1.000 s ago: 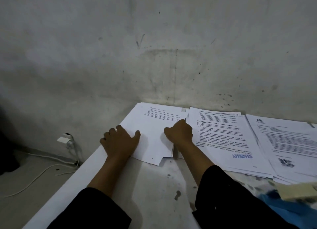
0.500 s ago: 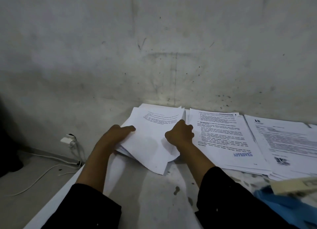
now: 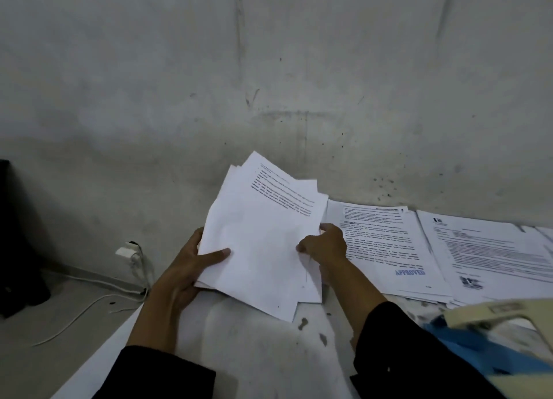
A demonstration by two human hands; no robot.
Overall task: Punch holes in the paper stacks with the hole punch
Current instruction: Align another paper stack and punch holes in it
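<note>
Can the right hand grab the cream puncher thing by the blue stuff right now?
Probably not yet: the right hand and left hand both hold the paper stack. The hole punch lies near, nothing blocking it.

Matt white paper stack [image 3: 263, 243], scuffed matt plaster wall [image 3: 269, 69], stained smooth white table [image 3: 254, 353], dark cloth sleeves [image 3: 419, 353]

Wall plug [image 3: 129, 252], white cable [image 3: 89, 306]
</note>
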